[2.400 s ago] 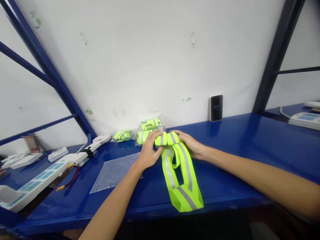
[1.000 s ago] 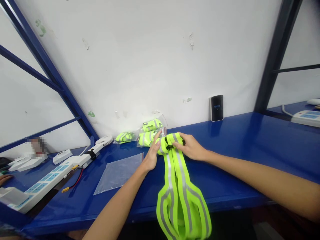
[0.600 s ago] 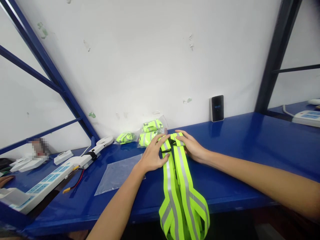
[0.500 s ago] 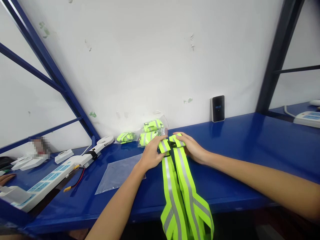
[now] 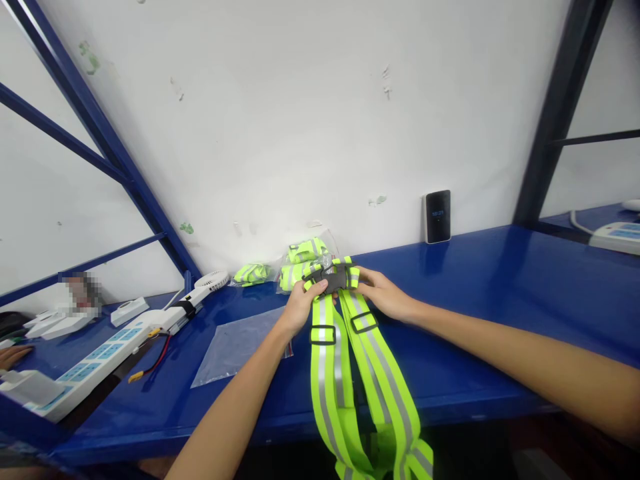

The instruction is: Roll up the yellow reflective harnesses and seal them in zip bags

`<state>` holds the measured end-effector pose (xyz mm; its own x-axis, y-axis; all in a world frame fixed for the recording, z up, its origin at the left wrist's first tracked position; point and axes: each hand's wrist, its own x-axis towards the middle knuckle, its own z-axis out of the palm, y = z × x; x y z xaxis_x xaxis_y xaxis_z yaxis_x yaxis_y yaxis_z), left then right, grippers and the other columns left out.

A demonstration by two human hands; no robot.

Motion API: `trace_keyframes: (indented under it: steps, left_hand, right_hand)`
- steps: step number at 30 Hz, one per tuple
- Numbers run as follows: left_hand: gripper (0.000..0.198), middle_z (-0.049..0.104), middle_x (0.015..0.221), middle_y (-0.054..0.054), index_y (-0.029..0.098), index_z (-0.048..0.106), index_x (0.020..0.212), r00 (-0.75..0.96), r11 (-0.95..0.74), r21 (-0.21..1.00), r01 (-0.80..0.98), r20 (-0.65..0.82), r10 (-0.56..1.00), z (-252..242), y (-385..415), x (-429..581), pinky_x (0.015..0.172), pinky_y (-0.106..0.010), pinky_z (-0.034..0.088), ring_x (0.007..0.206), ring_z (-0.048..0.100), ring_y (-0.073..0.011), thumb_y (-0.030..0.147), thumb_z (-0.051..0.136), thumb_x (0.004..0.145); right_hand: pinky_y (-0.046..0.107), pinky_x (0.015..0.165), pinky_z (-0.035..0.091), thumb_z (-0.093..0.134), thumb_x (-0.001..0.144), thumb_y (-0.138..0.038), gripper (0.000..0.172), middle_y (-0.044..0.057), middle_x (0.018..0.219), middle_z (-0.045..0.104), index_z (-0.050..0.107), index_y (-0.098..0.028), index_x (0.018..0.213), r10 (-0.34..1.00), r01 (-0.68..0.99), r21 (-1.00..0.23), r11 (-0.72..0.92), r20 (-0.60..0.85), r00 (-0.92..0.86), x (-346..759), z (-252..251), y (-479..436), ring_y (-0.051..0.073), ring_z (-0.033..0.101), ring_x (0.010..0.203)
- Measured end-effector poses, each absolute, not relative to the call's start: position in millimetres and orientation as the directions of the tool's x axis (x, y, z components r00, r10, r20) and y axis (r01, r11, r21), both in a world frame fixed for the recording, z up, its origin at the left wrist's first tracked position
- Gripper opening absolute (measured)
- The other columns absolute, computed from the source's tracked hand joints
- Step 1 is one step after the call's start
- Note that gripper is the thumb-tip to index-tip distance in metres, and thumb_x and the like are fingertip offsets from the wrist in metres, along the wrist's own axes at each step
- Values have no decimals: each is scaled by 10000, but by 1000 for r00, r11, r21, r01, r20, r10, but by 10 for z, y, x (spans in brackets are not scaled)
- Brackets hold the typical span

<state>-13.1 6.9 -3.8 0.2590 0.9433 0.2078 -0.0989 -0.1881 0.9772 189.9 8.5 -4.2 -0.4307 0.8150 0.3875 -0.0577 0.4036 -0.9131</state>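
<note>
Between my hands is a bright yellow-green reflective vest (image 5: 324,393) made of straps with grey stripes and black slider buckles. Its black plastic buckle (image 5: 336,280) shows at the top, where the straps meet. My left hand (image 5: 300,303) grips the strap at the buckle's left, thumb on top. At the right side, my right hand (image 5: 383,293) pinches the strap end, its fingertips partly hidden behind it. The lower straps hang over the table's front edge. Left of my left hand lies a clear plastic bag (image 5: 235,347), flat on the table.
Packed vests in clear bags (image 5: 300,263) lie against the wall. A white power strip (image 5: 95,363), a small white fan (image 5: 213,280) and a red-black cable (image 5: 159,357) are at left. A dark-screened device (image 5: 438,217) leans at the back right. Another person's hand (image 5: 14,357) shows far left.
The strap tops have turned and risen slightly, so the black buckle and sliders now face me. My left hand has shifted down a little; both hands keep hold of the vest.
</note>
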Motion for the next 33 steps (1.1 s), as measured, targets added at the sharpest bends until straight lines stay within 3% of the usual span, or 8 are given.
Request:
trace_keyframes:
  steps: [6,9,13,16,20,28,33]
  left_hand:
    - [490,631,585,-54,120,652,848,405,16,977,-211,72,911,38,-41,-49,750,-396,539,605,658,-219,601,605,763]
    - [625,599,614,-36,132,617,966,529,71,962,-265,84,845,91,-82,-90,829,-460,515,634,664,-231,706,532,734]
    - [485,667,807,-101,121,570,1089,619,67,954,-291,134,774,118,-97,-140,845,-510,496,749,679,-271,379,623,681]
    - [377,685,835,-97,117,579,1046,538,16,956,-293,151,829,92,-78,-103,793,-466,522,634,653,-199,226,579,685]
    - [254,688,769,-74,107,603,956,411,-66,966,-249,167,896,51,-46,-28,674,-353,546,539,599,-139,252,607,748]
    - [302,656,631,-42,122,660,822,352,-82,992,-97,111,930,-24,11,-42,562,-263,507,524,595,-135,422,643,789]
    - [338,681,675,-50,145,635,821,315,-49,996,-81,72,946,-140,60,-16,523,-266,506,526,621,-154,480,649,776]
  right_hand:
    - [316,681,506,646,779,-445,345,46,907,728,656,-163,976,892,-164,-946,278,318,-322,1863,-44,50,222,667,782]
    - [302,639,505,654,768,-418,304,51,909,733,663,-171,946,924,-194,-953,233,279,-263,1844,-41,32,215,667,750]
    - [273,560,483,657,767,-370,285,52,871,734,668,-172,971,946,-218,-961,172,223,-235,1832,-31,15,197,659,684]
    - [255,511,458,660,769,-374,262,44,789,722,663,-162,922,952,-238,-962,131,189,-239,1820,-14,-9,172,636,602]
    - [302,594,516,651,776,-353,203,47,760,718,647,-175,873,926,-310,-945,105,207,-317,1781,17,-66,196,664,643]
    - [352,663,543,672,756,-341,194,56,785,725,613,-186,857,880,-384,-923,30,206,-428,1780,-35,-54,214,682,679]
    - [318,609,530,688,741,-340,214,30,768,722,599,-194,869,939,-326,-942,85,185,-291,1764,-90,-45,198,673,654]
